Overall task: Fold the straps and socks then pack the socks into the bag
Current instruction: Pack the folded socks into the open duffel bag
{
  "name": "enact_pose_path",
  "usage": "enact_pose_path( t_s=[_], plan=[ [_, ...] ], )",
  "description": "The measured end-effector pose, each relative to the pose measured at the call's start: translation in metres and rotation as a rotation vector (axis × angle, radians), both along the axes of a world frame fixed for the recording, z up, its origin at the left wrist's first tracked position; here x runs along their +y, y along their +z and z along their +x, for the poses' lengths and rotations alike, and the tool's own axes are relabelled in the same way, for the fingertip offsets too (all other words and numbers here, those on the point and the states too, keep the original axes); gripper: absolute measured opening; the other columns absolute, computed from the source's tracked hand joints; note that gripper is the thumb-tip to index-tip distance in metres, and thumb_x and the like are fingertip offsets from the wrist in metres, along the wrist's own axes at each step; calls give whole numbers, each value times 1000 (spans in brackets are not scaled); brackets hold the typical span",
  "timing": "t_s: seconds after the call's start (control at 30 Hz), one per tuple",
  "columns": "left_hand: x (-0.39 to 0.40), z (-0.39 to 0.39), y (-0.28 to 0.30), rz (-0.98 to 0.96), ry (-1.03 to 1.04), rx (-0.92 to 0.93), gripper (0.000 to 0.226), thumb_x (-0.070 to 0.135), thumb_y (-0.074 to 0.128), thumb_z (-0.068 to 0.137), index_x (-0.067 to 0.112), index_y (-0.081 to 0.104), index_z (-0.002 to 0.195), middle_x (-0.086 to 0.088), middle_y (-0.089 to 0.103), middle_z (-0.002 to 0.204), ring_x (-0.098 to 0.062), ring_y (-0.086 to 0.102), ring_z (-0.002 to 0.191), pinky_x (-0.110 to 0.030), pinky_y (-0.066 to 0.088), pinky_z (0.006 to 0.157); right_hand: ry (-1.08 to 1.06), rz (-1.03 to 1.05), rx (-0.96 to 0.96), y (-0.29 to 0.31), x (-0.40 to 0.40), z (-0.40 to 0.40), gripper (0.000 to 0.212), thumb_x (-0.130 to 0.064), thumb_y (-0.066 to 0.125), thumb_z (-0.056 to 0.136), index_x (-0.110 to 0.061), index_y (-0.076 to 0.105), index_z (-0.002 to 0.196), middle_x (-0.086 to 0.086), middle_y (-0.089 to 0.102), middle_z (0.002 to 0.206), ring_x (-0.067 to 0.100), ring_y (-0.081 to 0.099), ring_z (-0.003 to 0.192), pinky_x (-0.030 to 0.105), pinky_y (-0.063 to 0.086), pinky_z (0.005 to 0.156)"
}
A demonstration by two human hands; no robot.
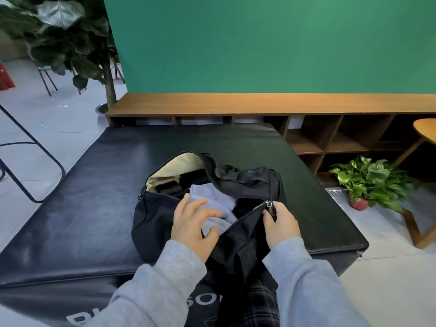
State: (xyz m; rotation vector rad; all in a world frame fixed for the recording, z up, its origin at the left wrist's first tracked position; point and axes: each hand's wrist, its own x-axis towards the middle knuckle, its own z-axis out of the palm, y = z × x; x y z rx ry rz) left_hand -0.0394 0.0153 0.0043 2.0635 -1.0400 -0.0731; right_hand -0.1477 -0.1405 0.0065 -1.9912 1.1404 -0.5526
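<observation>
Bag [153, 220] of black fabric, left hand [192, 223] spread on soft, perhaps sock, cloth [212, 197], right hand [280, 223] pinching zipper pull [271, 207]

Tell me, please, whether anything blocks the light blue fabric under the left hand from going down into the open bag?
Nothing visible does. The left hand presses the light blue fabric into the bag, whose mouth gapes open. The right hand pinches the zipper pull at the opening's right end; the zip is not yet closed.

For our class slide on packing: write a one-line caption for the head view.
Left hand presses pale cloth into the open black bag; right hand pinches its zipper pull.
</observation>
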Motion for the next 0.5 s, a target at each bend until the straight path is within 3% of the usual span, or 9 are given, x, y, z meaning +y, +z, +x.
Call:
enact_pose_path(
  t_s=[0.1, 0.2, 0.3, 0.43, 0.5],
  plan=[
    [-19, -6, 6, 17, -94, -51, 25, 23, 56, 84, 28, 64, 108, 21, 41, 122, -10, 13, 140, -9, 3, 104, -11, 29, -65, 16, -4, -7, 5, -21, 50, 94, -22, 55, 92, -12, 55, 78, 13, 51, 79, 23, 33, 66],
    [-44, -18, 22, -25, -232, -89, 43, 34, 47, 79, 24, 60, 119, 14, 49, 125, -13, 23, 138, -27, 13, 114, -12, 67, -149, 28, -7, -13, 9, -20, 56, 91, -21, 57, 82, -11, 60, 75, 7, 53, 70, 18, 36, 58],
    [-65, -30, 36, -88, -305, -168, 52, 42, 41, 78, 25, 56, 124, 14, 52, 120, -9, 33, 123, -17, 21, 103, -14, 173, -297, 33, -7, -19, 10, -15, 60, 88, -19, 62, 79, -4, 65, 73, 10, 57, 65, 18, 44, 57],
    [-86, -38, 37, -137, -268, -311, 45, 20, 50, 77, 26, 59, 121, 3, 58, 103, -15, 39, 102, -36, 46, 87, -5, 244, -444, 40, -6, -25, 16, -9, 56, 89, -19, 65, 80, -7, 64, 66, 0, 57, 57, 14, 44, 54],
    [-92, -37, 39, -174, -223, -355, 41, 20, 49, 76, 27, 64, 114, 2, 58, 94, -16, 40, 92, -39, 51, 75, 16, 277, -505, 45, -5, -27, 20, -4, 53, 89, -18, 65, 81, -10, 61, 60, 0, 56, 56, 14, 44, 55]
  ],
)
